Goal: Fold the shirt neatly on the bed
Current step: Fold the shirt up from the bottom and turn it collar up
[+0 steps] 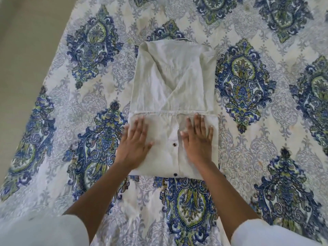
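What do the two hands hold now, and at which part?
Nothing is gripped. The left hand and right hand lie flat, fingers spread, on the folded-up bottom part of the shirt.

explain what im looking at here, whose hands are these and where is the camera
There is no machine here. This is one picture from a camera worn on a person's head, looking forward and down, so the arms reach in from the bottom edge.

The left hand and right hand lie flat, fingers spread, on a pale shirt. Nothing is gripped; the palms just rest on the cloth.

The shirt lies on a bedspread with a blue and green pattern. Its sides are already folded in, and the near end is folded up over it, showing two dark buttons. The hands rest on that near flap. White sleeves show at the bottom corners.
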Demonstrator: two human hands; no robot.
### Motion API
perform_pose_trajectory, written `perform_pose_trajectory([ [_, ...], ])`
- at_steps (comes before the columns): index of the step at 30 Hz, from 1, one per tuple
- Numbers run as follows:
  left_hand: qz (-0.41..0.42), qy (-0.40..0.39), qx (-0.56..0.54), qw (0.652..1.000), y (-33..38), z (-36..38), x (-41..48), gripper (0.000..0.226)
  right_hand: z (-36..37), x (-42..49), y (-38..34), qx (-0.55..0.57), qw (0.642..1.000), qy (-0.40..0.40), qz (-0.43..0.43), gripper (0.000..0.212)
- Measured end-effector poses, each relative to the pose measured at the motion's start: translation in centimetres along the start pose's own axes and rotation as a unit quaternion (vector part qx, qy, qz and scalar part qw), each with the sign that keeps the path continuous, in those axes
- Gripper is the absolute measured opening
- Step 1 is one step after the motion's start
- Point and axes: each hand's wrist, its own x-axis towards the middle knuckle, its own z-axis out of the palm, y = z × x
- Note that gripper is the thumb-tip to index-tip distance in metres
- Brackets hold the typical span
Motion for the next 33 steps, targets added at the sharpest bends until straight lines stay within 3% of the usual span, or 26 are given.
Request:
perform_pose_trajectory([
  [2,0.043,-0.01,0.012,0.999,0.0,0.3,0.1,0.067,-0.1,-0.1,-0.5,-0.021,0.999,-0.023,-0.016,0.064],
  [5,0.041,0.001,0.004,0.999,-0.3,-0.3,1.2,0.064,-1.1,0.7,-0.6,0.011,0.999,-0.039,-0.022,0.07],
  [8,0.081,0.062,-0.008,0.995,-0.7,-2.1,1.3,0.051,-3.2,0.7,0.3,0.097,0.994,0.04,0.012,0.053],
  [10,0.112,0.081,-0.014,0.99,-2.5,-2.4,1.5,0.054,-4.1,0.3,2.1,0.07,0.995,0.068,0.013,0.048],
  [13,0.204,0.074,0.072,0.974,-6.3,-2.5,2.5,0.07,-4.7,0.8,5.8,-0.047,0.995,0.054,-0.063,0.074],
  [16,0.261,0.03,0.152,0.953,-8.4,-3.1,4.4,0.088,-4.9,2.2,8.9,-0.166,0.973,0.008,-0.157,0.083],
  [21,0.293,0.036,0.195,0.935,-8.5,-3.3,5.9,0.087,-4.6,2.9,10.3,-0.283,0.92,0.007,-0.27,0.071],
  [29,0.333,0.022,0.213,0.918,-9.0,-3.2,6.9,0.098,-3.7,3.9,10.8,-0.287,0.889,0.037,-0.355,0.061],
  [33,0.341,0.029,0.194,0.92,-9.0,-2.7,7.4,0.081,-2.6,4.8,10.4,-0.258,0.89,0.052,-0.372,0.062],
])
